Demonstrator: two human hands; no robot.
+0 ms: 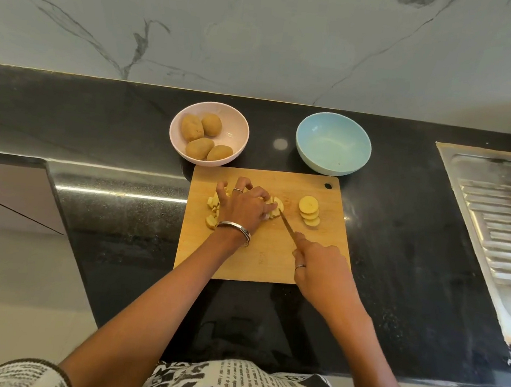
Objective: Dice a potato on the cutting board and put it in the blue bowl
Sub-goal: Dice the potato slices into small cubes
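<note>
On the wooden cutting board (260, 256), left hand (243, 206) pins potato pieces (274, 207), right hand (319, 265) grips the knife (287, 226); round slices (308, 212) wait, light blue bowl (333, 143) empty — roughly halfway.

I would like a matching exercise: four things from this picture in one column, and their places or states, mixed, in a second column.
1. blue bowl
2. pink bowl
3. knife
4. round potato slices

a. held in the right hand
b. holds four whole potatoes
c. empty
d. stacked on the cutting board, right of the blade

Pairs: 1-c, 2-b, 3-a, 4-d
</note>
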